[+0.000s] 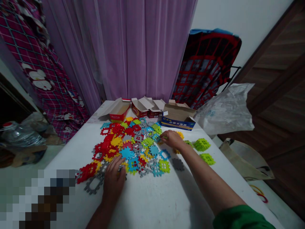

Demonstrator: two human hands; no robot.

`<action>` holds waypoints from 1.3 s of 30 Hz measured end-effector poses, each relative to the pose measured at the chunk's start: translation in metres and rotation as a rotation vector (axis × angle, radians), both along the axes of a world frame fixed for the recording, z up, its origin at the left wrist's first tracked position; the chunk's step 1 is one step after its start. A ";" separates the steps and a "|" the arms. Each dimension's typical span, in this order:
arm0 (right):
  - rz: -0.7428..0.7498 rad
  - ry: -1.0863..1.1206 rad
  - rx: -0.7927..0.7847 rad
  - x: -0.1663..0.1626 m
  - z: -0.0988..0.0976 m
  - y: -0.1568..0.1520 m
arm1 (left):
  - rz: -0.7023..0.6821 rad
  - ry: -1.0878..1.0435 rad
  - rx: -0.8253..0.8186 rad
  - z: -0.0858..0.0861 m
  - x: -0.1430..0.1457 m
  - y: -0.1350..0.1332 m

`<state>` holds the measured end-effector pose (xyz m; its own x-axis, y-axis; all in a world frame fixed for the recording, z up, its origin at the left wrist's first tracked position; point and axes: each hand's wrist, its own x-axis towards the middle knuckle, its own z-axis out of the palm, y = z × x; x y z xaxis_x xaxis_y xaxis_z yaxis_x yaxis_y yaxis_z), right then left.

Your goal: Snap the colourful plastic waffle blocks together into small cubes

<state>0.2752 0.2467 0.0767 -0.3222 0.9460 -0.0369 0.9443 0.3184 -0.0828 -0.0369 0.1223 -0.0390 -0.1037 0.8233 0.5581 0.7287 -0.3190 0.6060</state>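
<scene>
A spread pile of toothed plastic building tiles in red, yellow, blue, green and grey covers the middle of the table. My left hand lies on its near edge, fingers stretched out and thumb apart, beside a grey tile and just below a blue tile. At the pile's right side, my right hand is closed with the fingertips pinched together. What it pinches is mostly hidden; a blue tile lies close to the fingertips. Right of my forearm are green tiles, and a dark grey tile lies left of it.
Along the table's far edge stand opened cardboard boxes: a red box, smaller red-brown boxes and a blue box. A clear plastic bag hangs at the right edge. Purple curtains hang behind; a beige bag sits on the right.
</scene>
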 end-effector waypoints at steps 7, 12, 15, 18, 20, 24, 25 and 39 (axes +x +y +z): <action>-0.053 -0.017 -0.021 -0.073 -0.012 -0.021 | 0.021 0.004 0.020 0.000 0.004 0.003; -0.106 -0.026 -0.028 -0.094 -0.015 -0.020 | 0.007 -0.035 0.049 0.000 0.006 0.002; -0.122 -0.002 -0.007 -0.093 -0.013 -0.019 | 0.008 -0.052 0.040 0.001 0.007 0.002; -0.158 0.225 0.058 -0.084 -0.013 -0.028 | 0.022 -0.037 0.028 0.001 0.008 0.002; -0.183 0.496 0.073 -0.077 -0.020 -0.041 | 0.046 -0.013 0.036 0.002 0.009 0.001; -0.285 1.089 -0.070 -0.069 -0.042 -0.082 | 0.027 0.043 0.066 0.010 0.014 -0.005; -0.321 1.234 -0.149 -0.068 -0.048 -0.093 | 0.001 0.047 0.067 0.013 0.017 -0.006; -0.277 1.736 -0.738 -0.059 -0.047 -0.156 | -0.436 -0.489 -0.507 0.070 0.070 -0.008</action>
<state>0.2157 0.0907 0.0300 -0.3060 0.9191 -0.2483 -0.3061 -0.3420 -0.8884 0.0328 0.1145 0.0309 0.1485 0.9854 0.0831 0.2199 -0.1148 0.9687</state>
